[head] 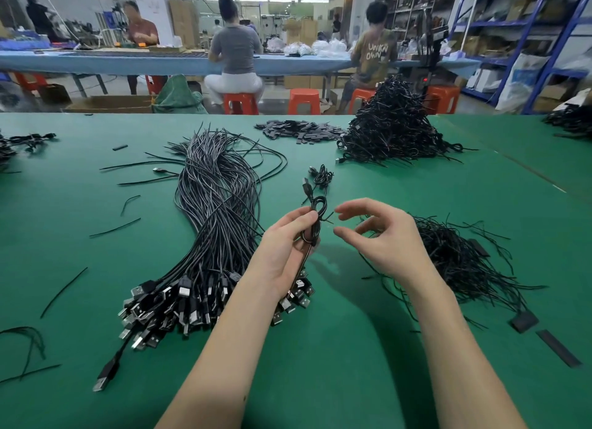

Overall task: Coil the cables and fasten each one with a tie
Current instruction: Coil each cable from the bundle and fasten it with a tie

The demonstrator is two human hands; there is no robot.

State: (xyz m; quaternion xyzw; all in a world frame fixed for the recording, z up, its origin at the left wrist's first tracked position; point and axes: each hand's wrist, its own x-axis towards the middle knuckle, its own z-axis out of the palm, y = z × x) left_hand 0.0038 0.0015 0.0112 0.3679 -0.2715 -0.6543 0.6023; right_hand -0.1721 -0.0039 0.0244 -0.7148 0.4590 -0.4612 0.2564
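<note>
Left hand [282, 252] pinches coiled cable [315, 219] above green table [352, 348], w/ twist tie [326, 219] sticking out at the coil. Right hand [381, 236] loosely curled, holds nothing, just beside tie. Risk: coil springs apart if pinch slackens before tie's twisted.

table [320, 348] green | cables [217, 204] black, silver plugs | ties [464, 259] black | stools [304, 100] orange-red

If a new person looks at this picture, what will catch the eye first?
First, the left hand gripping a coiled cable at centre, with the right hand beside it, fingers loosely curled. Next, the big bundle of uncoiled cables on the green table, and the tall heap of finished coils far right.
</note>
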